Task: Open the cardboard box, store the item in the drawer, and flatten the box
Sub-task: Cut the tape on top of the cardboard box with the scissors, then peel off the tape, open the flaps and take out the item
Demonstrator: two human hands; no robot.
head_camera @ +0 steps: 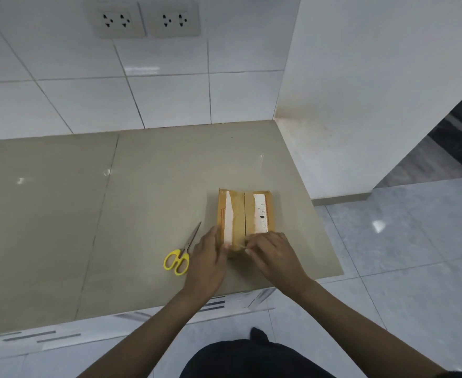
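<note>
A small brown cardboard box [247, 211] lies on the beige countertop [142, 200] near its right edge, with torn white label strips on top and a seam down the middle. My left hand [208, 257] rests against the box's near left side. My right hand [273, 253] is at the near end of the box, its fingers pinching a strip of clear tape at the seam. The box flaps look closed. No drawer front is clearly visible.
Yellow-handled scissors [182, 255] lie shut on the counter just left of my left hand. A tiled wall with two socket plates [145, 20] stands behind. A white wall [360, 91] bounds the counter's right side. The counter's front edge runs below my wrists.
</note>
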